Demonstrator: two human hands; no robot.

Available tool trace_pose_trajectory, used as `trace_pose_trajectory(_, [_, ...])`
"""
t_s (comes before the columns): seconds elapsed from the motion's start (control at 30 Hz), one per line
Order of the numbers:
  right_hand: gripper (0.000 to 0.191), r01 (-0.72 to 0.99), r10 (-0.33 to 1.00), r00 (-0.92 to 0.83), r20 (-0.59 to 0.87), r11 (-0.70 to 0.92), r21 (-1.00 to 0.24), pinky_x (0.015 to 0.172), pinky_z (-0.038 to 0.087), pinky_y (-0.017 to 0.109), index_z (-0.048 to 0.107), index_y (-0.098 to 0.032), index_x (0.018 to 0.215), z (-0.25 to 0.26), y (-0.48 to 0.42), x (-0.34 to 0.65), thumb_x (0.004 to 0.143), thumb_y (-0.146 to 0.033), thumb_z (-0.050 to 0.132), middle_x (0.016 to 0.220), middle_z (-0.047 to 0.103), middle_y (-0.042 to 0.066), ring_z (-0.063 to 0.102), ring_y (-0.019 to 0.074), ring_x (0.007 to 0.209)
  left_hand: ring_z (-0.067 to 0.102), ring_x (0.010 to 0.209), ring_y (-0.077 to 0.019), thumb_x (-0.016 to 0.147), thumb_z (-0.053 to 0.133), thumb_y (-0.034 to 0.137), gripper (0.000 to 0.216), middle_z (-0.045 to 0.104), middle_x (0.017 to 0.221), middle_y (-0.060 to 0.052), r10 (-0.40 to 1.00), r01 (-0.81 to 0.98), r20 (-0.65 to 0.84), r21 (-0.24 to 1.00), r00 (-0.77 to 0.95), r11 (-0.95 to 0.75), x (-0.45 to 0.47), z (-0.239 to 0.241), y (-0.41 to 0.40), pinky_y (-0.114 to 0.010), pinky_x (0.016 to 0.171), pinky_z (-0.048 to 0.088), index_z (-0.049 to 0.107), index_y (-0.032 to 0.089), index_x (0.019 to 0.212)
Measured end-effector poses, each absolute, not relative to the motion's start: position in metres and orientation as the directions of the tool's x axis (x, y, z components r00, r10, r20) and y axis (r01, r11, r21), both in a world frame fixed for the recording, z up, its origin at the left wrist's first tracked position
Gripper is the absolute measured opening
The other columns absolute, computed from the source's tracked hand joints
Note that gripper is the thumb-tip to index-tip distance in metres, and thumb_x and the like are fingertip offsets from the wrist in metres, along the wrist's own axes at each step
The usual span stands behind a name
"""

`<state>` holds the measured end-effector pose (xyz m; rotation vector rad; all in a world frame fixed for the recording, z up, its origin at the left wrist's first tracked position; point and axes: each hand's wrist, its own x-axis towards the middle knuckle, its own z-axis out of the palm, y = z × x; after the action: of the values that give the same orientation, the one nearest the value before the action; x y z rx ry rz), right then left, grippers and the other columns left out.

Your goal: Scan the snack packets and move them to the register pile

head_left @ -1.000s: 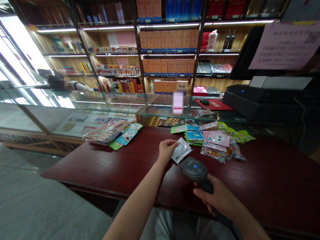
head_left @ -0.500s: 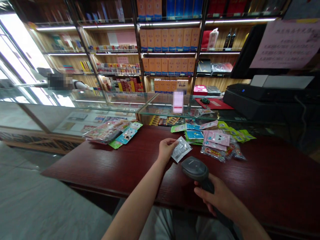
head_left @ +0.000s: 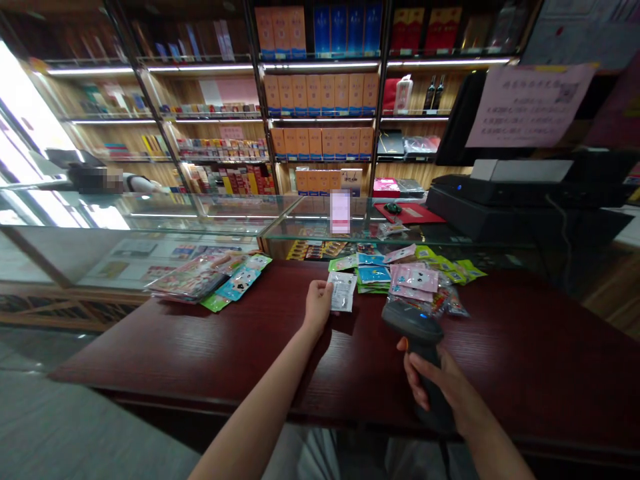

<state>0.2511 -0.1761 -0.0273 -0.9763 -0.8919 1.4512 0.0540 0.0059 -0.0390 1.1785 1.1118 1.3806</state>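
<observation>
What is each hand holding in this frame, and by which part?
The left hand pinches a silvery packet by its left edge; the right hand grips a dark handheld scanner by its handle.

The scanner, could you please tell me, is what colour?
Dark grey; the scanner shows best in the head view.

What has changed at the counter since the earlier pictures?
The right hand has swung the scanner right, away from the silver packet; the scanner's blue light, dark half a second ago, is lit. The left hand has shifted the packet slightly up in view and turned it squarer. Both hands keep hold, and the mixed heap and left pile stay put.
</observation>
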Motion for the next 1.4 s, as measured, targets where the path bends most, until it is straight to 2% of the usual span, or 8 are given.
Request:
trace_pose_trajectory(0.17, [0.037, -0.547, 0.998, -0.062, 0.001, -0.033, -0.836, 0.032, 0.035, 0.018, 0.058, -0.022, 0.099, -0.039, -0.172, 0.267, 0.076, -0.046, 0.076, 0.057, 0.055, -0.007, 0.042, 0.006, 0.035, 0.066, 0.072, -0.0171, 0.063, 0.08, 0.03, 0.048, 0.067, 0.089, -0.005, 0.987, -0.315, 0.081, 0.949, 0.137, -0.034, 0.071, -0.015, 0.006, -0.03, 0.061, 0.056, 0.048, 0.018, 0.097])
trace_pose_trajectory(0.33, [0.03, -0.646, 0.998, -0.055, 0.021, -0.02, -0.763, 0.032, 0.034, 0.016, 0.06, -0.022, 0.097, -0.047, -0.172, 0.271, 0.08, -0.043, 0.073, 0.058, 0.055, -0.006, 0.04, 0.0047, 0.036, 0.067, 0.077, -0.0193, 0.054, 0.079, 0.018, 0.06, 0.068, 0.09, -0.005, 0.952, -0.339, 0.15, 0.939, 0.267, -0.052, 0.107, 0.0, 0.023, -0.033, 0.068, 0.056, 0.056, 0.018, 0.109])
trace_pose_trajectory(0.73, [0.029, -0.689, 0.998, -0.059, 0.013, -0.031, -0.724, 0.033, 0.036, 0.015, 0.062, -0.021, 0.095, -0.043, -0.171, 0.27, 0.079, -0.042, 0.075, 0.057, 0.056, -0.006, 0.042, 0.0046, 0.035, 0.062, 0.059, -0.0134, 0.054, 0.07, 0.016, 0.025, 0.064, 0.065, 0.0, 0.974, -0.253, 0.204, 0.941, -0.096, -0.222, 0.153, 0.018, 0.099, -0.025, 0.059, 0.05, 0.056, 0.015, 0.075])
trace_pose_trajectory(1.0, [0.027, -0.724, 0.999, -0.039, 0.011, -0.021, -0.689, 0.032, 0.035, 0.014, 0.063, -0.02, 0.097, -0.051, -0.171, 0.269, 0.081, -0.038, 0.074, 0.057, 0.057, -0.006, 0.042, 0.0039, 0.034, 0.061, 0.056, -0.0172, 0.05, 0.072, 0.011, 0.019, 0.059, 0.055, 0.001, 0.988, -0.075, 0.055, 0.995, -0.142, -0.066, 0.151, 0.011, 0.137, -0.031, 0.061, 0.05, 0.059, 0.015, 0.063])
trace_pose_trajectory(1.13, [0.025, -0.72, 1.0, -0.025, -0.007, -0.023, -0.693, 0.032, 0.036, 0.014, 0.063, -0.021, 0.097, -0.054, -0.171, 0.27, 0.081, -0.037, 0.074, 0.059, 0.057, -0.006, 0.043, 0.0039, 0.036, 0.064, 0.074, -0.0218, 0.048, 0.077, 0.011, 0.026, 0.06, 0.061, -0.001, 0.935, 0.245, 0.225, 0.957, -0.275, -0.158, 0.143, 0.005, 0.14, -0.033, 0.074, 0.047, 0.056, 0.018, 0.061])
trace_pose_trajectory(1.2, [0.024, -0.722, 1.0, -0.029, -0.006, -0.025, -0.692, 0.033, 0.036, 0.014, 0.063, -0.021, 0.097, -0.054, -0.171, 0.27, 0.082, -0.037, 0.073, 0.059, 0.057, -0.006, 0.043, 0.0038, 0.036, 0.064, 0.077, -0.0232, 0.056, 0.074, 0.014, 0.019, 0.062, 0.063, -0.004, 0.921, 0.421, 0.324, 0.882, -0.216, -0.211, 0.14, 0.004, 0.138, -0.034, 0.078, 0.046, 0.056, 0.018, 0.057])
trace_pose_trajectory(1.3, [0.025, -0.724, 0.999, -0.044, 0.006, -0.027, -0.689, 0.032, 0.036, 0.014, 0.063, -0.021, 0.098, -0.052, -0.171, 0.27, 0.082, -0.038, 0.073, 0.059, 0.057, -0.006, 0.043, 0.0037, 0.036, 0.064, 0.077, -0.0234, 0.066, 0.067, 0.014, 0.012, 0.064, 0.065, -0.006, 0.935, 0.485, 0.339, 0.838, -0.108, -0.248, 0.14, 0.003, 0.131, -0.034, 0.08, 0.045, 0.06, 0.017, 0.057])
trace_pose_trajectory(1.4, [0.028, -0.725, 0.999, -0.045, 0.009, -0.026, -0.688, 0.032, 0.036, 0.014, 0.062, -0.02, 0.098, -0.049, -0.171, 0.27, 0.081, -0.038, 0.075, 0.058, 0.057, -0.006, 0.042, 0.0033, 0.036, 0.064, 0.085, -0.0235, 0.072, 0.063, 0.015, 0.006, 0.069, 0.08, -0.008, 0.93, 0.574, 0.364, 0.77, -0.038, -0.278, 0.142, 0.0, 0.12, -0.033, 0.084, 0.045, 0.068, 0.016, 0.075])
